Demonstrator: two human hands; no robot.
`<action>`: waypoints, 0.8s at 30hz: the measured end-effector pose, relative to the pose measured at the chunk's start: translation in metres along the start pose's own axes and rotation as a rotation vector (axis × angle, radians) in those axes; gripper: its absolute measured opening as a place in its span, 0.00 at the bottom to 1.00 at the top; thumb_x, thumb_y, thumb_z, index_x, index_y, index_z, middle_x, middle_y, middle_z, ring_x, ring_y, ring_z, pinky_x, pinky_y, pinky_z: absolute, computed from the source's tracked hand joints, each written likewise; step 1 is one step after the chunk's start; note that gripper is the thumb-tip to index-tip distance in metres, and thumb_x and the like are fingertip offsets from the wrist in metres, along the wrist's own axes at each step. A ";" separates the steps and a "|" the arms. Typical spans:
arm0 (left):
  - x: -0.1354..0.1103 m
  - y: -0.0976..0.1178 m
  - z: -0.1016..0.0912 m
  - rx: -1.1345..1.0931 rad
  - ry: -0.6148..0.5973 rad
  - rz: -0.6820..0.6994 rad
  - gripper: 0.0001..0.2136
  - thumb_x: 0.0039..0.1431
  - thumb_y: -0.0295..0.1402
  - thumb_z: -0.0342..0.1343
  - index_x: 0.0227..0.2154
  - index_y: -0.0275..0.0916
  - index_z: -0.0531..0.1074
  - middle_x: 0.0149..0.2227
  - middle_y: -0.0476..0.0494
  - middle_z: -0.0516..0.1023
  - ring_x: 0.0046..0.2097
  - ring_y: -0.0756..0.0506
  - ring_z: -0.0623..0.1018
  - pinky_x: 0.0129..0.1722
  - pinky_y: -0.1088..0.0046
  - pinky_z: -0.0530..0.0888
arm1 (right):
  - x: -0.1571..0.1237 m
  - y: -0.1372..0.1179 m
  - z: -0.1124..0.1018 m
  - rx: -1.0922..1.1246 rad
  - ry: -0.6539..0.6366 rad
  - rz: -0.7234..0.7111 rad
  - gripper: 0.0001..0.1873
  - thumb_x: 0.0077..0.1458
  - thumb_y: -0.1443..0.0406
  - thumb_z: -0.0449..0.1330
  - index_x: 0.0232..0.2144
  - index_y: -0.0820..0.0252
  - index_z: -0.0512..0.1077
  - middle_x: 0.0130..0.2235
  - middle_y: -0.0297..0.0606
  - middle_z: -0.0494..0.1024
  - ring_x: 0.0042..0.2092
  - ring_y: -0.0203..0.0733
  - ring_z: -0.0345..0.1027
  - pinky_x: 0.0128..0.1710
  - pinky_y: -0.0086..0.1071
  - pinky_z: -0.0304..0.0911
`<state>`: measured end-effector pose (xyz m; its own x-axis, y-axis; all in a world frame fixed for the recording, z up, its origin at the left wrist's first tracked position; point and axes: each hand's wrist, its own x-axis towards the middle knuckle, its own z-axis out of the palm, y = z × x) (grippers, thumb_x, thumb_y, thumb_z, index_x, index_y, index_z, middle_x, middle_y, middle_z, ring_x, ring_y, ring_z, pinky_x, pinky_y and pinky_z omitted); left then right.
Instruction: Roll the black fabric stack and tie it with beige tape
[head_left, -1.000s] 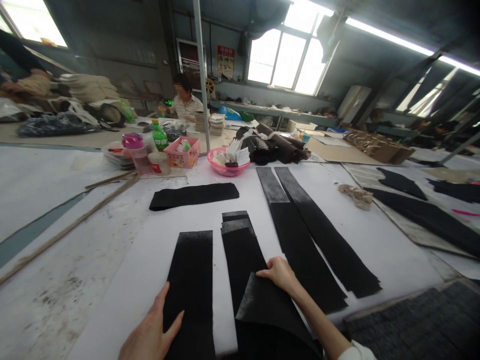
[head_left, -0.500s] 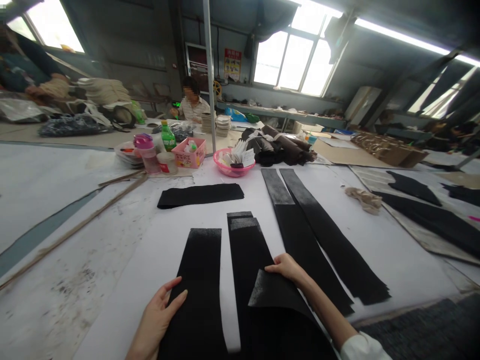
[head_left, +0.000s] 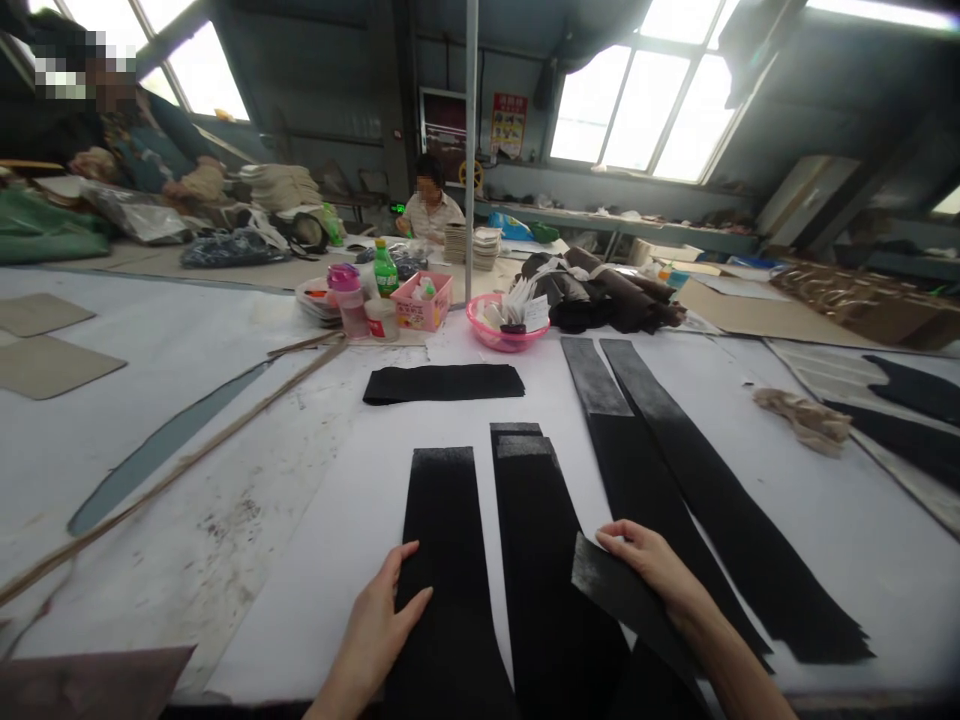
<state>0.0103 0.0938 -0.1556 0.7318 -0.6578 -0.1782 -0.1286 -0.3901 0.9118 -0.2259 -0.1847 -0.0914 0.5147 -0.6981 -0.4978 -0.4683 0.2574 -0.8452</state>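
My left hand (head_left: 386, 615) rests on the left edge of a long black fabric strip (head_left: 446, 570), thumb and forefinger apart on its surface. Between finger and thumb, my right hand (head_left: 652, 565) pinches the end of another black fabric strip (head_left: 626, 590), lifted and bent so that its greyish end band shows. Under and beside that one lies a pile of black strips (head_left: 529, 530) with staggered grey ends. Two more stacks of long strips, a nearer one (head_left: 637, 470) and a farther one (head_left: 720, 500), slant away to the right. A folded black strip (head_left: 446, 383) lies crosswise beyond my hands.
A pink basin (head_left: 506, 340), a pink basket (head_left: 424, 305), a lidded cup (head_left: 347, 300) and a green bottle (head_left: 385, 270) stand behind the strips, near a metal pole (head_left: 470, 150). A crumpled beige cloth (head_left: 802, 420) lies right. Two people work across the tables.
My right hand has drawn the lifted strip end to the right, away from the pile. My left hand stays on the left strip. The view has swung left.
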 end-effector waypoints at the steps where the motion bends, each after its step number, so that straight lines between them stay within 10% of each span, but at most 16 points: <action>1: -0.001 0.001 0.000 0.078 0.006 0.014 0.26 0.52 0.39 0.56 0.54 0.39 0.64 0.55 0.37 0.72 0.55 0.36 0.72 0.56 0.56 0.68 | -0.004 -0.003 0.000 0.081 -0.020 0.011 0.21 0.44 0.52 0.67 0.34 0.60 0.71 0.26 0.35 0.77 0.24 0.37 0.68 0.23 0.27 0.60; 8: -0.023 0.005 0.001 0.637 0.158 0.205 0.25 0.58 0.35 0.51 0.60 0.42 0.59 0.55 0.34 0.68 0.53 0.34 0.73 0.47 0.56 0.74 | -0.020 -0.031 0.020 0.347 -0.073 0.005 0.20 0.44 0.57 0.70 0.38 0.59 0.71 0.29 0.37 0.78 0.27 0.38 0.72 0.26 0.28 0.66; 15: -0.041 -0.025 0.016 0.795 -0.122 1.033 0.24 0.57 0.41 0.58 0.56 0.45 0.64 0.50 0.37 0.75 0.54 0.36 0.73 0.50 0.60 0.75 | -0.013 -0.040 0.056 0.382 -0.100 -0.097 0.21 0.44 0.57 0.69 0.38 0.59 0.69 0.29 0.37 0.79 0.27 0.39 0.72 0.26 0.29 0.66; 21: -0.047 -0.028 0.023 0.873 -0.253 0.934 0.38 0.49 0.41 0.64 0.62 0.45 0.55 0.62 0.34 0.62 0.63 0.29 0.59 0.59 0.43 0.63 | -0.006 -0.038 0.064 0.340 -0.098 -0.133 0.20 0.44 0.56 0.69 0.36 0.60 0.70 0.28 0.35 0.79 0.25 0.36 0.70 0.23 0.26 0.63; 24: -0.051 -0.023 0.021 0.998 -0.242 0.913 0.34 0.56 0.24 0.54 0.64 0.45 0.50 0.64 0.39 0.59 0.66 0.34 0.55 0.63 0.46 0.57 | -0.006 -0.034 0.065 0.342 -0.090 -0.137 0.20 0.43 0.57 0.71 0.35 0.60 0.71 0.26 0.33 0.78 0.24 0.34 0.69 0.22 0.25 0.63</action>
<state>-0.0379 0.1229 -0.1754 0.0079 -0.9832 0.1825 -0.9942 0.0118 0.1066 -0.1662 -0.1456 -0.0718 0.6243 -0.6836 -0.3780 -0.1320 0.3847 -0.9136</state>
